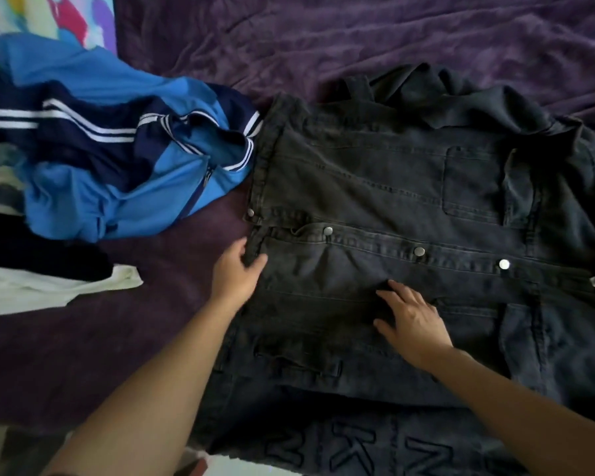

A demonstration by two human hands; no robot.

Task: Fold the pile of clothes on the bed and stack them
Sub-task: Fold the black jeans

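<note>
The blue track jacket [117, 159] lies crumpled at your ten o'clock. Your left hand [236, 273] pinches the hem of the black denim jacket [375, 187]. At its three o'clock, your right hand [409, 317] presses the jacket front, fingers spread. The purple bedspread [358, 36] lies beneath.

A wrinkled purple bedspread [358, 36] is seen spread across the whole surface. At its far left corner a brightly patterned cloth [83, 18] in white, red, blue and purple is laid against it.
</note>
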